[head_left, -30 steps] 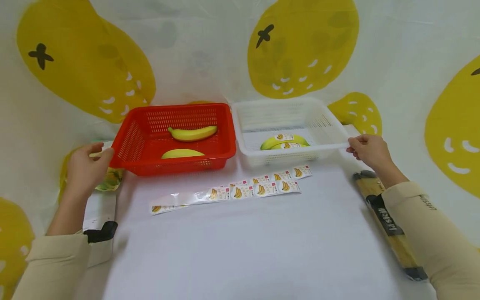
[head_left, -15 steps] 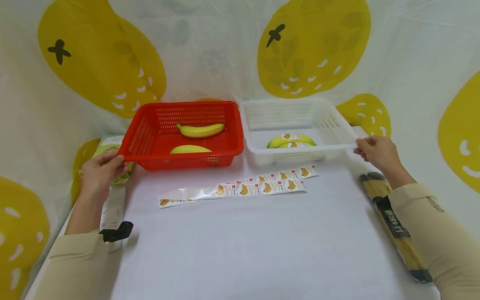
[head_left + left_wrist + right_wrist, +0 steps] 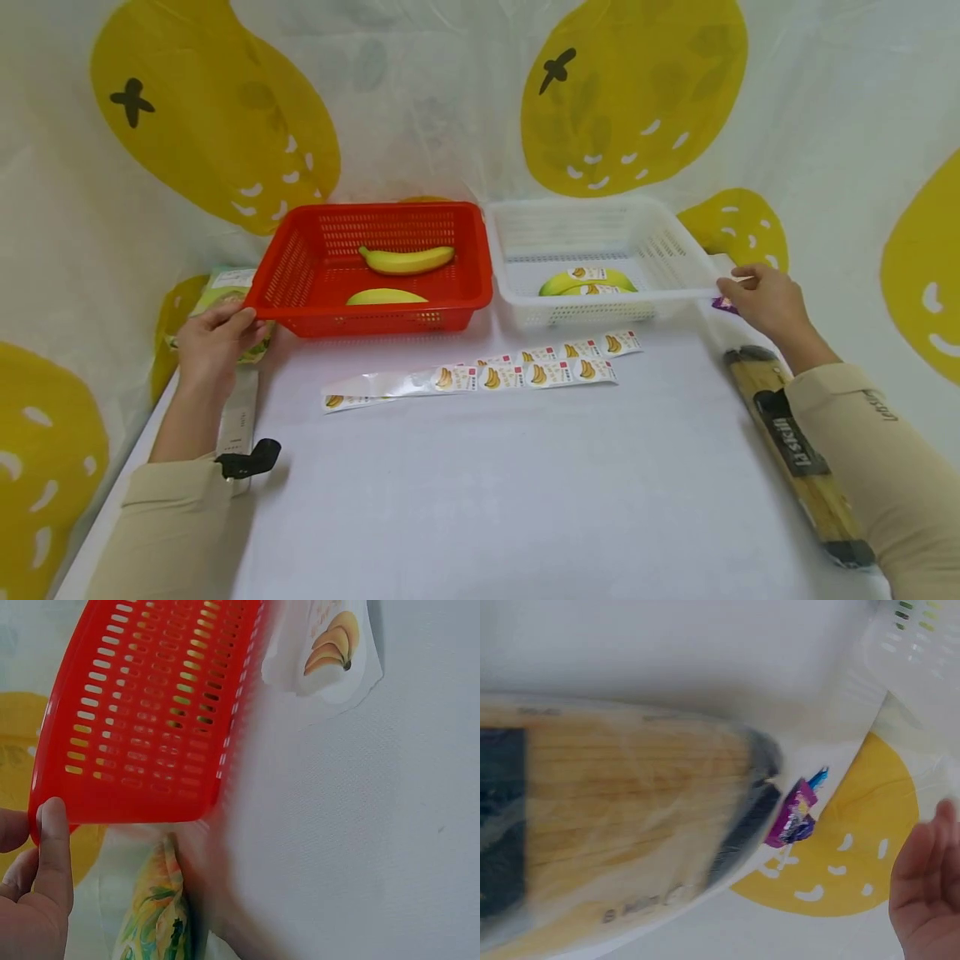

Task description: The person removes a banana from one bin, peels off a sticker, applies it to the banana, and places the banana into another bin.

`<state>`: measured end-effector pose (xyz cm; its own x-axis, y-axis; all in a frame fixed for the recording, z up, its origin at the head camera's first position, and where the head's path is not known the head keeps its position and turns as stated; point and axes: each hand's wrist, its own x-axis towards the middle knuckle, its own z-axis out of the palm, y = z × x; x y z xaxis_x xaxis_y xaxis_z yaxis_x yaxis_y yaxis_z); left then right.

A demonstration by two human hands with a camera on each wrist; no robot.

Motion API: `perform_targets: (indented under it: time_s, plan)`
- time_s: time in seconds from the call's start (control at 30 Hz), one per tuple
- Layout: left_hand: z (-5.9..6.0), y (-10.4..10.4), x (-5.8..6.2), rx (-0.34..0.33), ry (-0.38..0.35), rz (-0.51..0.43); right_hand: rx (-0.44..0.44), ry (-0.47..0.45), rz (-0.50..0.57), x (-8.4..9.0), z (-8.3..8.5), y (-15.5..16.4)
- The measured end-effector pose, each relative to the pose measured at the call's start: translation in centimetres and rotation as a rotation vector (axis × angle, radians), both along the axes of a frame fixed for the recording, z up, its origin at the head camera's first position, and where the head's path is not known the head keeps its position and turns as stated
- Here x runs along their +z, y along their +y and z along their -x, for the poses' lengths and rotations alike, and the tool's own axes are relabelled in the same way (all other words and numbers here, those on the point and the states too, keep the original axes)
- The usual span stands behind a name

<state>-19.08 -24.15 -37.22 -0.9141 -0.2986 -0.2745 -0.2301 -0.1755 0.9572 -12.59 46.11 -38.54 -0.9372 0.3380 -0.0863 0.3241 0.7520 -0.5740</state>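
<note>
In the head view my left hand [image 3: 219, 337] pinches the front left corner of the red basket [image 3: 375, 318]. The left wrist view shows its fingers at that rim. Two bananas lie in this basket, the rear banana [image 3: 408, 261] and the front banana [image 3: 386, 297], partly hidden by the rim. My right hand [image 3: 768, 304] is at the front right corner of the white basket [image 3: 607, 302], thumb close to or touching the rim, fingers loosened. Bananas bearing stickers [image 3: 587, 283] lie inside the white basket. In the right wrist view, the visible fingers look apart from it.
Strips of banana stickers [image 3: 491, 377] lie before the baskets. A long noodle-like package [image 3: 798, 458] lies under my right forearm, with a purple wrapper [image 3: 793, 817] beyond it. A green packet [image 3: 232, 283] lies behind my left hand. A fruit-print cloth [image 3: 442, 100] hangs behind.
My left hand has come in from the left and taken hold of the red basket's corner. My right fingers have loosened at the white basket's corner. The head view has shifted slightly.
</note>
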Motion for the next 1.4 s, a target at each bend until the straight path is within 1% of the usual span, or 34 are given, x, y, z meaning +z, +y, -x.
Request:
perform_targets:
  time_s: [0.1,0.2,0.33,0.47,0.57,0.63,0.7,0.83,0.97,1.1,1.23,1.4]
  plan:
    - [0.0,-0.3,0.0,0.017,0.015,-0.023,0.018,0.033,0.010,0.6,0.8,-0.8]
    - [0.0,-0.6,0.0,0.027,0.037,-0.048,0.060,0.067,0.024,1.9,2.2,-2.8]
    - [-0.1,-0.8,0.2,0.043,0.045,-0.074,0.190,0.098,0.050,4.1,4.4,-7.4]
    - [0.0,-0.8,0.3,0.068,0.019,-0.095,0.359,0.130,0.120,5.4,6.2,-13.1]
    - [0.2,-0.7,0.4,0.078,0.000,-0.109,0.507,0.133,0.185,5.7,7.5,-17.5]
    - [0.3,-0.5,0.4,0.081,-0.014,-0.122,0.590,0.110,0.213,5.6,8.4,-20.4]
    - [0.3,-0.3,0.2,0.089,-0.016,-0.147,0.649,0.080,0.247,5.4,9.5,-23.2]
    - [0.3,0.2,-0.2,0.115,-0.011,-0.214,0.734,0.032,0.288,4.7,11.6,-28.3]
    - [0.3,0.5,-0.8,0.139,-0.007,-0.282,0.791,-0.018,0.296,3.6,13.3,-32.2]
    - [0.4,0.7,-1.2,0.166,-0.004,-0.339,0.806,-0.095,0.271,2.5,14.4,-35.0]
    - [0.6,0.8,-1.5,0.184,0.005,-0.359,0.794,-0.182,0.268,1.5,15.2,-36.8]
    - [0.9,0.9,-1.9,0.192,0.017,-0.371,0.764,-0.276,0.272,0.4,16.1,-37.7]
